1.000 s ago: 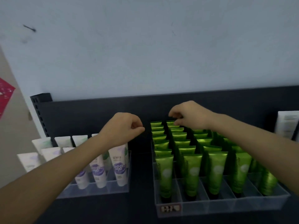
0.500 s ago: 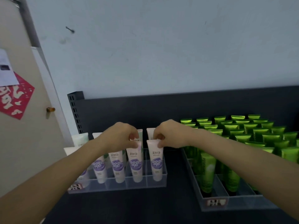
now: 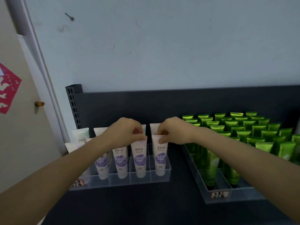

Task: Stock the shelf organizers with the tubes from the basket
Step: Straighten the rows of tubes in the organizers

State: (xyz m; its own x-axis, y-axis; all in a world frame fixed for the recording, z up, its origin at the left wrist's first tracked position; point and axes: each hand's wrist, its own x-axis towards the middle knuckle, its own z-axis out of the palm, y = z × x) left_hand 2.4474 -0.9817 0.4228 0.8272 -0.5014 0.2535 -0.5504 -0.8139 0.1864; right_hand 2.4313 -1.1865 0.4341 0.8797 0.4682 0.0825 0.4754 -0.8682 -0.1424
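Two hands work at the centre of the frame, both over the clear organizer that sits on the dark shelf in the lower middle. Your left hand has its fingers curled, and thumb and fingertips pinch the flat top edge of the second tube from the right, a white tube with a purple label standing upright in its own front compartment. Your right hand is curled the same way and pinches the top edge of the rightmost tube, which stands upright in the end compartment just beside the first. Further white tubes fill the compartments to the left, partly hidden by your left forearm, and more stand in the row behind.

At the right of the frame a second clear organizer holds many green tubes in close rows, well apart from both hands. At the left edge a door carries a red paper cutout.
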